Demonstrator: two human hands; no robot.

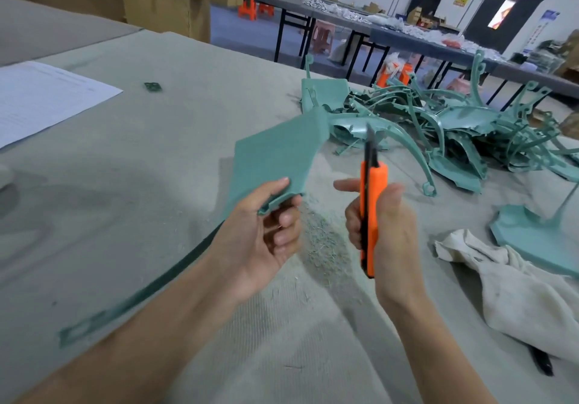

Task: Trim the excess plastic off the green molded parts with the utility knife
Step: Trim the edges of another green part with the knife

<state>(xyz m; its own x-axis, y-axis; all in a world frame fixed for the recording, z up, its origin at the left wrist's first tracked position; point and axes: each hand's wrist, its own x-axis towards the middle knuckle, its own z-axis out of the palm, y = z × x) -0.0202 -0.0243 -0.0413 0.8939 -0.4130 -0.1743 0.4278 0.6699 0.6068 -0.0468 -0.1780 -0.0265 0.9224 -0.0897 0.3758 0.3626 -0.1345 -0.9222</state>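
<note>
"Green piece in your left hand, how do you have it?"

"My left hand [266,237] grips the green molded part [275,153] by its near corner, thumb on the flat face, fingers [283,218] curled under the ribbed edge. It's lifted off the worktop [156,184], tilting away from me."

"And the knife?"

"The orange utility knife [369,203] stands nearly upright in my right hand [388,234]. My fingers are clenched round the handle, forefinger stretched out to the left, and the dark blade points up and away. It's just beside the part's right edge, with a gap between them."

"Where's the rest?"

"A heap of green parts [445,128] lies tangled beyond the knife, toward the worktop's far right. One more green part [532,237] sits by the right edge, a crumpled pale cloth [517,291] lying against it."

"Any mess?"

"Fine green shavings [322,240] lie scattered between my hands. A long green strip [141,297] runs beside my left forearm. It's blurred, so I cannot tell whether it joins the held part. A sheet of paper [40,99] lies far left, and a small green piece [153,86] sits beyond it."
</note>
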